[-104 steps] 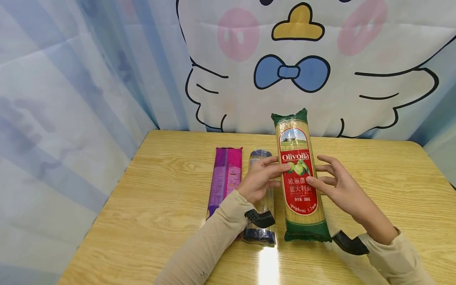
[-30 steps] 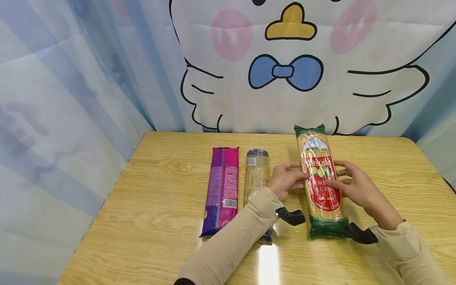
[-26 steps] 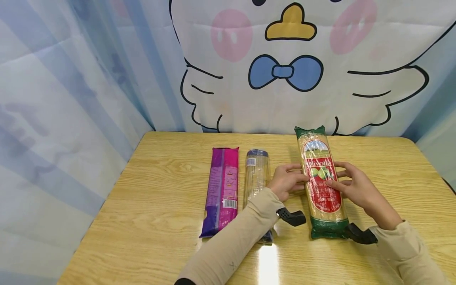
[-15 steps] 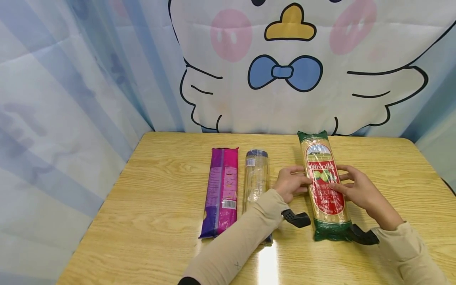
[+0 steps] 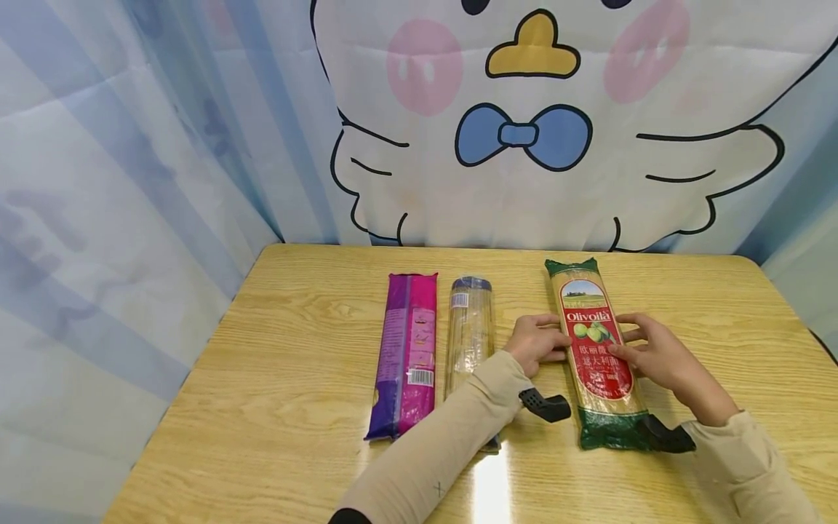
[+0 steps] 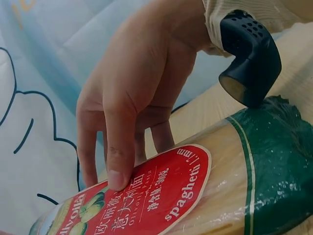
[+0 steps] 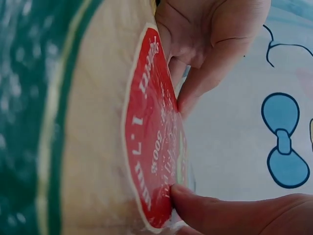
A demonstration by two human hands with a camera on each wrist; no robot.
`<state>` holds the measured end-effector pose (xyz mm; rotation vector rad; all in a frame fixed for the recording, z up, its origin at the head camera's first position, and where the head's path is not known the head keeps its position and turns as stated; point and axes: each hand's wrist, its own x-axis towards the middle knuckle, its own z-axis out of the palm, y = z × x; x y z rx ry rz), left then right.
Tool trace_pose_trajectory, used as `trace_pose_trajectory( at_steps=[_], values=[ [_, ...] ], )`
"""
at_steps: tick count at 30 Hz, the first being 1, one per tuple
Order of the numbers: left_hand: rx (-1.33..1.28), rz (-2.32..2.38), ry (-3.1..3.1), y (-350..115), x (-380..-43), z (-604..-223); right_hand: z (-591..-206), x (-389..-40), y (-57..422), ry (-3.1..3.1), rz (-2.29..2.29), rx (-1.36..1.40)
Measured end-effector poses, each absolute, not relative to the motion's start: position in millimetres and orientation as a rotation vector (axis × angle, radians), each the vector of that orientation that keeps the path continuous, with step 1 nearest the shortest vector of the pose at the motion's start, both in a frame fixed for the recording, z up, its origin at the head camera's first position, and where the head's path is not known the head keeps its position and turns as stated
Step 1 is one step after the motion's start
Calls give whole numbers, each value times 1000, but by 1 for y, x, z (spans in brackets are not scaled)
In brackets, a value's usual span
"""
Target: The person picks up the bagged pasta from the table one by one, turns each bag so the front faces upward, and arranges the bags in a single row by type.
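Observation:
A bag of spaghetti (image 5: pixel 599 371) with green ends and a red oval label lies face up at the right of the table, tilted slightly. From its left side my left hand (image 5: pixel 535 343) grips it, the thumb on the label in the left wrist view. My right hand (image 5: pixel 657 356) holds the opposite edge, its thumb (image 7: pixel 188 196) pressing the label. Left of it lies a clear pasta pack (image 5: pixel 470 335) with blue ends, its lower part behind my left sleeve. Farther left is a purple and pink pack (image 5: pixel 407 349).
The wooden table (image 5: pixel 275 378) reaches back to a curtain (image 5: pixel 524 196) printed with a cartoon bird. Black wrist mounts (image 5: pixel 545 405) stick out near both hands. A second curtain (image 5: pixel 131 218) hangs along the left edge.
Both hands have carried the spaghetti bag right and lowered it toward the table. Its top end has come down and nearer. The other two packs have stayed put.

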<state>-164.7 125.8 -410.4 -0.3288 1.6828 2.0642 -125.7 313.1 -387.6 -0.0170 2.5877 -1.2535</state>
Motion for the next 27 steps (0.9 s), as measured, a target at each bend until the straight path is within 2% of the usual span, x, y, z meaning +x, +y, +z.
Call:
trace_pose_trajectory(
  at_steps=[15,27],
  values=[
    [-266,2152,1901,114,-171,-399,-378,-128,314,2779,-924,-95],
    [63,2080,1976,72,-177,-394,-363,-133,279,2762,-1068,-190]
  ],
)
